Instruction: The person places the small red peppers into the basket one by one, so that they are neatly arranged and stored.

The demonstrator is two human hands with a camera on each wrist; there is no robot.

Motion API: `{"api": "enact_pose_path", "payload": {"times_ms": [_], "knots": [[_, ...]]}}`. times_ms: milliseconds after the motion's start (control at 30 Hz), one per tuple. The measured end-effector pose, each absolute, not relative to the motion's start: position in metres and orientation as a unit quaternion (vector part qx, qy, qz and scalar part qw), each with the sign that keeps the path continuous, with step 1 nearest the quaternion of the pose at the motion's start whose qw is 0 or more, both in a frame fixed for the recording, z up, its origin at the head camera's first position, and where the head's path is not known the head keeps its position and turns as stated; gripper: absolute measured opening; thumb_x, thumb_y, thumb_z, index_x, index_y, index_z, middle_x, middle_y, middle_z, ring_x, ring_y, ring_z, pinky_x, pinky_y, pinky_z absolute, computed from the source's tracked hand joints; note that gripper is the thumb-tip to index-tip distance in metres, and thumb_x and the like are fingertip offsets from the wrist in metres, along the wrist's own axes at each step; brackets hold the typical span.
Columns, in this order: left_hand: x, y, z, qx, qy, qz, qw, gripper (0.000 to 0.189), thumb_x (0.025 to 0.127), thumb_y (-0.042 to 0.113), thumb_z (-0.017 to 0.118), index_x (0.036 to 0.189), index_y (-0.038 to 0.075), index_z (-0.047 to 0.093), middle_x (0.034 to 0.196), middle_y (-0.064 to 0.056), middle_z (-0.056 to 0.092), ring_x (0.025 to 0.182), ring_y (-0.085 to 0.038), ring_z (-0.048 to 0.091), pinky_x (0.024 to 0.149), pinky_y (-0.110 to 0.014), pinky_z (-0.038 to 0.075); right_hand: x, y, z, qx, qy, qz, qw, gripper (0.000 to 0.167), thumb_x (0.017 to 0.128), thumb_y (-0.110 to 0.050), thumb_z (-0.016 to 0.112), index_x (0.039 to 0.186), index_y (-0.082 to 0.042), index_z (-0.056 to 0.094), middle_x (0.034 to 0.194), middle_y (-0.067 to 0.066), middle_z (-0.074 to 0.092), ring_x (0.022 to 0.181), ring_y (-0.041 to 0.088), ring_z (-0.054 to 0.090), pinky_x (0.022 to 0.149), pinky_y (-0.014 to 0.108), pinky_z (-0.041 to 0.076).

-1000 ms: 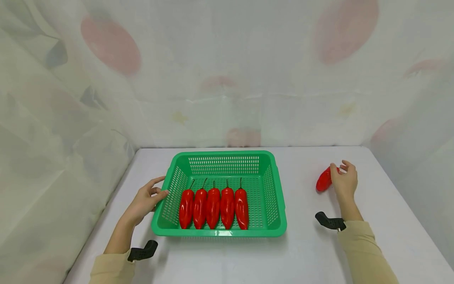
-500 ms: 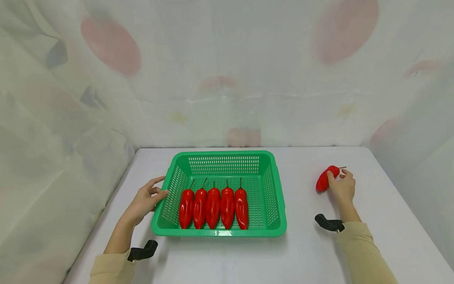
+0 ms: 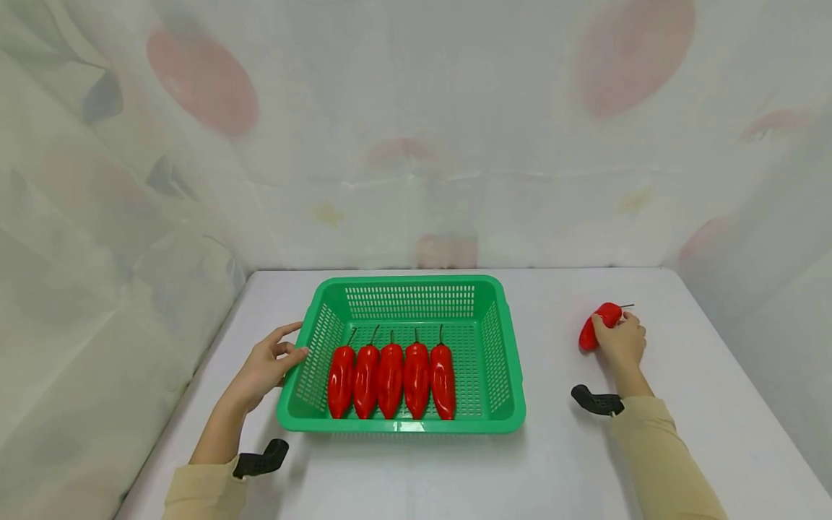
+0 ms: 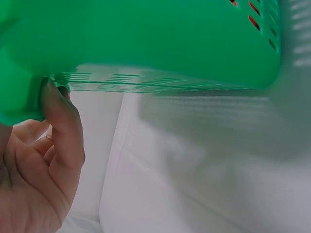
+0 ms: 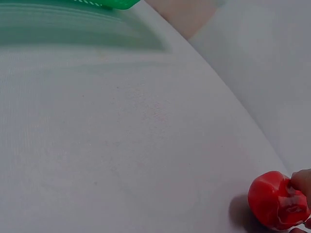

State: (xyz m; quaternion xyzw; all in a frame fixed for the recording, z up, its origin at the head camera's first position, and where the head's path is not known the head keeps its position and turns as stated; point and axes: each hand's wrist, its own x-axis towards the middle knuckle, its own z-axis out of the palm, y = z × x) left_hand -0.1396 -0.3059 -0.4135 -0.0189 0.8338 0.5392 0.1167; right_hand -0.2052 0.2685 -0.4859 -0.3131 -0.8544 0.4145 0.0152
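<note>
My left hand (image 3: pixel 260 370) holds the left rim of a green plastic basket (image 3: pixel 455 426), thumb over the edge and fingers outside it. In the left wrist view, a bent finger (image 4: pixel 68 141) of that hand reaches up to the basket's underside rim. Several glossy red chili peppers (image 3: pixel 391 379) lie side by side in the basket, stems pointing away. Off to the right, my right hand (image 3: pixel 624 343) grips another red chili pepper (image 3: pixel 588 336) lying slanted, its stem poking out past the fingers. The right wrist view catches this pepper (image 5: pixel 266 199) at its lower right corner, with the thumb against it.
The basket's right part shows bare green mesh (image 3: pixel 469 375) beside the peppers. A white table (image 3: pixel 552 462) carries everything. Pale patterned sheeting (image 3: pixel 416 209) rises behind it and along both sides. A black wrist mount (image 3: pixel 594 401) sticks out at each cuff.
My right hand has come down and toward me along the pepper, from its stem end to its body, and now grips it. The left hand and basket have not moved.
</note>
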Motion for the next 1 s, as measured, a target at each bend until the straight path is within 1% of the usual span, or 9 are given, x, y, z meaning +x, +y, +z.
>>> {"api": "enact_pose_path", "payload": {"times_ms": [167,300,467,600,800,1000], "knots": [[-0.135,-0.298,-0.399,-0.021,0.831,0.544,0.119,0.06,0.092,0.014,0.056,0.143,0.008,0.024,0.094,-0.023,0.053,0.073,-0.028,0.066,0.062,-0.041,0.057,-0.206,0.268,-0.484,-0.3,-0.869,0.393,-0.002,0.073,0.091,-0.039,0.043,0.14,0.009,0.018,0.134,0.036,0.027,0.123,0.051,0.026,0.097,0.059,0.032],[-0.132,-0.293,-0.391,-0.018,0.829,0.546,0.12,0.06,0.092,0.013,0.056,0.143,0.006,0.025,0.092,-0.024,0.052,0.073,-0.029,0.066,0.062,-0.041,0.057,-0.207,0.269,-0.483,-0.288,-0.884,0.369,-0.017,0.072,0.091,-0.039,0.043,0.138,0.011,0.023,0.133,0.038,0.026,0.122,0.053,0.027,0.097,0.059,0.032],[-0.136,-0.301,-0.404,-0.019,0.83,0.545,0.119,0.06,0.092,0.015,0.056,0.143,0.009,0.025,0.092,-0.022,0.052,0.072,-0.026,0.066,0.062,-0.041,0.057,-0.207,0.268,-0.481,-0.277,-0.894,0.349,-0.036,0.067,0.091,-0.037,0.043,0.135,0.011,0.03,0.13,0.037,0.027,0.12,0.052,0.028,0.092,0.058,0.038],[-0.141,-0.307,-0.415,-0.018,0.833,0.541,0.116,0.061,0.093,0.018,0.056,0.144,0.011,0.024,0.092,-0.02,0.053,0.072,-0.025,0.066,0.062,-0.041,0.057,-0.208,0.268,-0.481,-0.275,-0.894,0.351,-0.045,0.064,0.091,-0.035,0.044,0.134,0.01,0.032,0.128,0.036,0.028,0.118,0.05,0.03,0.088,0.056,0.043],[-0.142,-0.308,-0.418,-0.019,0.836,0.537,0.113,0.061,0.092,0.02,0.056,0.144,0.013,0.024,0.092,-0.02,0.053,0.071,-0.024,0.066,0.061,-0.041,0.057,-0.209,0.271,-0.481,-0.263,-0.896,0.354,-0.05,0.065,0.091,-0.036,0.044,0.134,0.011,0.031,0.124,0.036,0.032,0.112,0.048,0.038,0.088,0.053,0.045],[-0.141,-0.308,-0.418,-0.018,0.838,0.534,0.112,0.062,0.093,0.02,0.056,0.144,0.013,0.024,0.092,-0.02,0.053,0.072,-0.025,0.066,0.062,-0.041,0.057,-0.21,0.272,-0.482,-0.261,-0.897,0.354,-0.051,0.064,0.092,-0.034,0.045,0.134,0.011,0.03,0.123,0.035,0.036,0.113,0.046,0.038,0.088,0.053,0.045]]}}
